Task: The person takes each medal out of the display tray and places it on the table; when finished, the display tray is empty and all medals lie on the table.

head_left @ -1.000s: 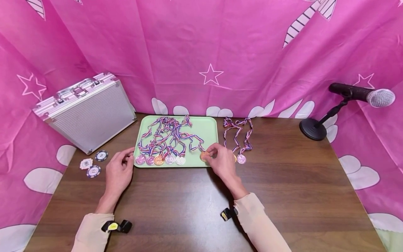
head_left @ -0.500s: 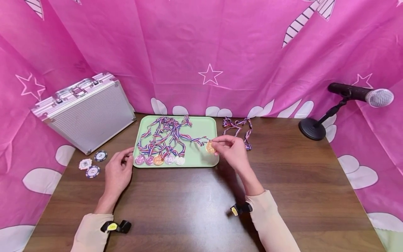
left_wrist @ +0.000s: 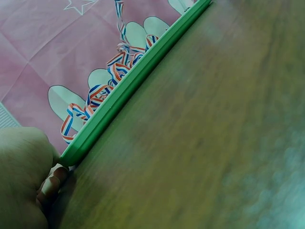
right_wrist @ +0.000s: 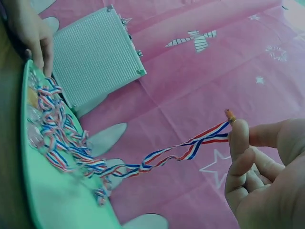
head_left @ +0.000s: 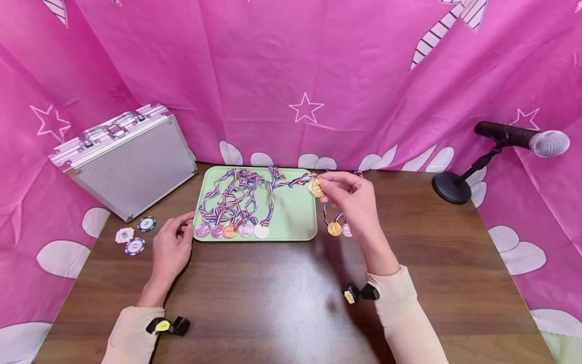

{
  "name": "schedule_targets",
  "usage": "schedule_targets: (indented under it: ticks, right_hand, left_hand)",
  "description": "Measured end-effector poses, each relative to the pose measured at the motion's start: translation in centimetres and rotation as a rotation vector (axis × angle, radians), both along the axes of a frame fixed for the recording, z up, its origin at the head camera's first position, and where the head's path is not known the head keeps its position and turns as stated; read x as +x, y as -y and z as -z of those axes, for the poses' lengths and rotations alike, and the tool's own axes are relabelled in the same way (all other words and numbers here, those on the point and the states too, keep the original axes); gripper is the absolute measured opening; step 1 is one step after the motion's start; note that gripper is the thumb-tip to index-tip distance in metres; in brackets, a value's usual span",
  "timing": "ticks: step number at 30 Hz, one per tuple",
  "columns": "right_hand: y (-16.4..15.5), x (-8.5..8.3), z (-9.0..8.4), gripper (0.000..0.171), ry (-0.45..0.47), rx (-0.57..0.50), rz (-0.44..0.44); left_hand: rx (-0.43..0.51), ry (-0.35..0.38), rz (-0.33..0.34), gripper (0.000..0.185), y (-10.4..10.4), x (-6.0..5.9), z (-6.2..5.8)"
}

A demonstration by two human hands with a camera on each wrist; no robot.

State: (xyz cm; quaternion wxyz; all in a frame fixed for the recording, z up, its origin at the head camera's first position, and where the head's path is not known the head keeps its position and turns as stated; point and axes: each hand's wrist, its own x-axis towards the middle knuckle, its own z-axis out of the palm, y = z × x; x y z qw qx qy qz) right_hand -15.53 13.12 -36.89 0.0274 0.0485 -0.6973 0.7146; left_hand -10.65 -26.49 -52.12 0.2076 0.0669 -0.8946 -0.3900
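Head view, clock face laid over the tabletop (head_left: 254, 313) with 12 at its far edge. Surface: brown wood grain, slightly glossy, a pale patch of reflected light toward 6. Room: creased pink drape (head_left: 254, 65), printed with stars and white rounded shapes, closing the far side and both flanks from 9 through 12 to 3. Silver case (head_left: 132, 164) stands angled at 10; patterned poker chips (head_left: 135, 246), three of them, lie near 9. Microphone (head_left: 511, 135) on its black stand (head_left: 451, 187) at 2.

Green tray (head_left: 293, 222) sits at 11, close to the drape. Five medals (head_left: 229, 231) lie in a row on it, from the tray's own 8 to 6 o'clock, tangled striped ribbons (head_left: 227, 205) beyond them. Just off its 4 o'clock side I log two loose medals (head_left: 334, 229).

Right hand (head_left: 356, 205): thumb and fingertip pinch the gold medal (head_left: 316, 187), other fingers curled. I place that medal raised between 12 and 1, over the tray's 3 o'clock rim; right wrist view shows its ribbon stretched from the pile.

Left hand (head_left: 172, 245): fingers bent, at the tray's 9 o'clock rim; whether gripping or merely touching, I cannot tell.
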Motion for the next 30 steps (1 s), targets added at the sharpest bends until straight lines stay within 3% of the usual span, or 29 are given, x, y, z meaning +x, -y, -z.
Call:
schedule_targets:
  ticks: [6, 12, 18, 25, 30]
  right_hand:
    - [-0.3, -0.3, -1.7, 0.019, -0.075, -0.068, -0.001]
    - [-0.3, -0.9, -2.5, 0.015, -0.128, -0.014, -0.003]
    - [-0.3, -0.9, -3.5, 0.026, -0.159, -0.294, 0.010]
    - [-1.6, -0.3, -4.9, 0.028, -0.167, -0.384, 0.095]
    - [-3.6, -2.2, -6.6, 0.019, -0.242, -0.392, 0.191]
  left_hand:
    - [0.000, 0.004, 0.007, 0.030, -0.1, 0.0, 0.0]
    - [0.000, 0.005, 0.004, 0.030, -0.2, -0.1, 0.0]
    - [0.003, 0.007, 0.003, 0.030, -0.3, -0.1, 0.1]
    - [0.005, 0.030, 0.000, 0.031, -0.2, 0.0, 0.1]
    - [0.003, 0.021, -0.004, 0.030, 0.0, -0.1, 0.0]
